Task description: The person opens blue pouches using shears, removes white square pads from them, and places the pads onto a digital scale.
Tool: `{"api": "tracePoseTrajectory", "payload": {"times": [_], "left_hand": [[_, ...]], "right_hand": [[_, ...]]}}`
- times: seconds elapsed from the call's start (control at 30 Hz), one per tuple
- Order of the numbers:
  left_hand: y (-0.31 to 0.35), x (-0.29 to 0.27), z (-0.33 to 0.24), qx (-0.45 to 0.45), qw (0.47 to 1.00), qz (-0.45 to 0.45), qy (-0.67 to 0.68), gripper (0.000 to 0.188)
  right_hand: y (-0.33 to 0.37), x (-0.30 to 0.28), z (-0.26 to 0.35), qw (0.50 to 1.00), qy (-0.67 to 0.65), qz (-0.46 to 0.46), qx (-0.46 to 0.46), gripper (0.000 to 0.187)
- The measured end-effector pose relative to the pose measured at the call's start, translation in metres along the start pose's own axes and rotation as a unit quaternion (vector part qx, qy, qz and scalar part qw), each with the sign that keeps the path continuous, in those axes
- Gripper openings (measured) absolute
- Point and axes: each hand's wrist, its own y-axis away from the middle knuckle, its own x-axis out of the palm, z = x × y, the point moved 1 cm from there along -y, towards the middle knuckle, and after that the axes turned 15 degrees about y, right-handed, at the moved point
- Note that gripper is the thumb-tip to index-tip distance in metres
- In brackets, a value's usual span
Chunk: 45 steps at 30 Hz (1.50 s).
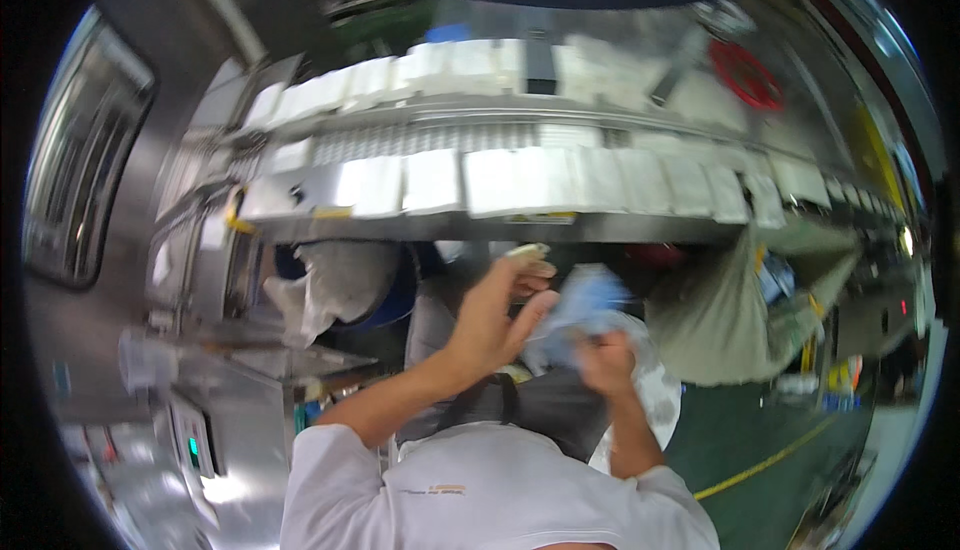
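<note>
My left hand (pixel 497 315) is raised in front of my lap, just left of the blue-and-white item. Its fingers are loosely curled and the thumb stands apart from them. Something pale yellow (pixel 528 252) shows at the fingertips; whether it is a covering or a loose piece I cannot make out. My right hand (pixel 606 362) is closed around the lower end of a limp blue-and-white packet or cloth (pixel 592 300), smeared by motion. The packet's upper part tilts up beside my left thumb.
Across the front runs a metal conveyor rail (pixel 420 228) with rows of white packets (pixel 520 182). A blue bin with a white liner (pixel 350 285) stands left, a beige fabric bag (pixel 710 315) hangs right. A red ring-shaped thing (pixel 745 77) lies far right. A steel cabinet (pixel 245 435) is at my left.
</note>
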Motion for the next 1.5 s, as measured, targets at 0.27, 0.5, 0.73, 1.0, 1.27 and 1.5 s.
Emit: {"api": "tracePoseTrajectory", "payload": {"times": [0.27,0.5,0.73,1.0,1.27,1.5], "left_hand": [[0.076,-0.049,-0.016,0.019,0.99,-0.13,-0.057,0.031],[0.184,-0.169,-0.064,0.029,0.86,-0.395,-0.322,0.016],[0.378,-0.264,-0.105,-0.027,0.568,-0.632,-0.526,0.024],[0.584,-0.298,-0.153,-0.39,0.217,-0.744,-0.497,0.092],[0.709,-0.259,-0.155,-0.587,0.071,-0.694,-0.411,0.085],[0.672,-0.291,-0.151,-0.516,0.106,-0.684,-0.505,0.068]], "right_hand": [[-0.105,-0.267,-0.398,0.794,0.241,-0.37,0.419,0.046],[-0.146,-0.187,-0.412,0.696,0.399,-0.574,0.169,0.046],[-0.075,-0.028,-0.148,0.792,0.306,-0.52,-0.091,0.043],[-0.067,0.03,-0.1,0.851,0.328,-0.408,-0.044,0.032],[-0.098,0.055,-0.109,0.903,0.283,-0.322,-0.028,0.032],[-0.059,0.087,-0.117,0.952,0.17,-0.254,0.009,0.032]]}}
